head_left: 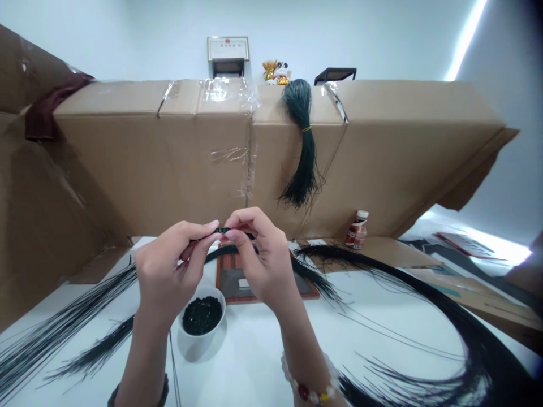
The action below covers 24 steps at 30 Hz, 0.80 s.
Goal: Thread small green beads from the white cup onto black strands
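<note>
Both hands meet above the white table, pinching a short stretch of dark green cord [222,230] that looks knotted or braided. My left hand [169,263] grips one end between thumb and fingertips. From the other side, the thumb and forefinger of my right hand [265,260] close on the same cord, their tips almost touching those of the left. Just below the hands stands a white bowl [201,342] filled with small dark green pieces, likely beads. Behind the hands lies a tray [311,294] with a reddish-brown rim, partly hidden, with a dark green cord bundle [314,277] across it.
Dark strands [72,316] spread out at left, and a thick black bundle [424,285] curves along the right. A cardboard wall [169,169] rises behind, with a tied green cord bundle [309,152] hanging over it. A small bottle [357,230] stands at its foot.
</note>
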Each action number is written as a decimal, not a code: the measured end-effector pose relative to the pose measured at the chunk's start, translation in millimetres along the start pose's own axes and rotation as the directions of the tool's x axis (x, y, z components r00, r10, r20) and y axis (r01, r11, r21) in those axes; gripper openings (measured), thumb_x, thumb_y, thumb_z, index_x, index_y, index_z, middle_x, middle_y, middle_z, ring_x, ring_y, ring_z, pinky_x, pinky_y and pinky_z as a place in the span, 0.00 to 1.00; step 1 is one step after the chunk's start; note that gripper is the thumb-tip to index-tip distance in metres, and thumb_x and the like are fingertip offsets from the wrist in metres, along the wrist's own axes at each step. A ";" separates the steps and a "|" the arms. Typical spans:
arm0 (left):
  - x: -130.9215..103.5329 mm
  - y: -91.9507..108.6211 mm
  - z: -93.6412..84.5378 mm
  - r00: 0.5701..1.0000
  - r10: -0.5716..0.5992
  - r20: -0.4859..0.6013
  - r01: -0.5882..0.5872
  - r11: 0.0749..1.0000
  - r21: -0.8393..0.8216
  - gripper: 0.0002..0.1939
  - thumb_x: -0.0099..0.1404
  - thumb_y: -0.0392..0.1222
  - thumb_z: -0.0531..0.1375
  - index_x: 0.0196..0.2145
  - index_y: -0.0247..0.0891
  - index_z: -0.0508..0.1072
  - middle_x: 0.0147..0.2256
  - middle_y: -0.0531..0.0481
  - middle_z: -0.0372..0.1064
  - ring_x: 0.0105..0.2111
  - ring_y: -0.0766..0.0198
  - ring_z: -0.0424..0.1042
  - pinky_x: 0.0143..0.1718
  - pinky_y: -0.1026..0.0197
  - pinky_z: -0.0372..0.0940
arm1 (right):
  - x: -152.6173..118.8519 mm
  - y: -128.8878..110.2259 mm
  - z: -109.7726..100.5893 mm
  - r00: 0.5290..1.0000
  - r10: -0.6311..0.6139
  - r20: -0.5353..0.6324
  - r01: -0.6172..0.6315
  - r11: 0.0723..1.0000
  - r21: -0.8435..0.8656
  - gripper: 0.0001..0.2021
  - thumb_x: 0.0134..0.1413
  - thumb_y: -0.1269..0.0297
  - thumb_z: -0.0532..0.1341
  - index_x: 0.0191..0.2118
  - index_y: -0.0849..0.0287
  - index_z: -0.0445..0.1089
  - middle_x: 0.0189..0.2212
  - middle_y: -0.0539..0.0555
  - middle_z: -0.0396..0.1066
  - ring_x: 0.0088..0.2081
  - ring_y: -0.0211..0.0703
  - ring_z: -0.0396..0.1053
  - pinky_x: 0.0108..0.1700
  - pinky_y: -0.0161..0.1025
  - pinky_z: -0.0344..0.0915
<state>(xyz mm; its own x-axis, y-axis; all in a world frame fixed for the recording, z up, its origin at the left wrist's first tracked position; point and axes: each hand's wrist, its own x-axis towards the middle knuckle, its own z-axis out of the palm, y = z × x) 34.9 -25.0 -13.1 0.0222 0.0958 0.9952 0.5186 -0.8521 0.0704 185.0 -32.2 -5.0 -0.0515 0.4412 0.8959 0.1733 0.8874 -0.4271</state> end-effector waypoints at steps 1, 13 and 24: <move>0.2 -0.3 -1.2 1.000 -0.021 0.007 0.022 0.999 -0.037 0.09 0.63 0.30 0.65 0.37 0.42 0.77 0.25 0.58 0.72 0.19 0.74 0.59 0.20 0.66 0.57 | 0.3 -0.8 -1.6 1.000 -0.026 0.013 0.026 0.999 -0.018 0.04 0.65 0.70 0.58 0.37 0.56 0.67 0.32 0.49 0.70 0.34 0.38 0.71 0.38 0.35 0.69; 4.1 -1.7 -10.2 0.994 -0.113 0.004 0.112 0.981 -0.158 0.07 0.62 0.32 0.65 0.34 0.43 0.79 0.21 0.57 0.69 0.18 0.71 0.62 0.19 0.64 0.56 | 2.4 -10.8 -0.3 0.993 -0.116 -0.012 0.115 0.992 -0.046 0.04 0.62 0.71 0.62 0.34 0.56 0.70 0.30 0.48 0.74 0.32 0.36 0.72 0.38 0.34 0.71; 5.0 -8.3 -5.6 0.982 -0.188 0.024 0.183 0.907 -0.380 0.02 0.64 0.37 0.65 0.32 0.43 0.78 0.21 0.58 0.66 0.17 0.73 0.54 0.17 0.65 0.53 | -2.9 -16.9 16.2 0.990 -0.012 -0.139 0.048 0.964 0.261 0.04 0.58 0.72 0.65 0.34 0.55 0.75 0.37 0.51 0.79 0.42 0.42 0.77 0.44 0.40 0.75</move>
<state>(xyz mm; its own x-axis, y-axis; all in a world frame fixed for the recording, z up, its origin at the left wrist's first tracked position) 26.0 -20.4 -8.3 -0.0551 0.2668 0.9622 0.1499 -0.9505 0.2721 166.3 -46.3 -2.4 0.0840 0.4079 0.9091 -0.0926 0.9116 -0.4005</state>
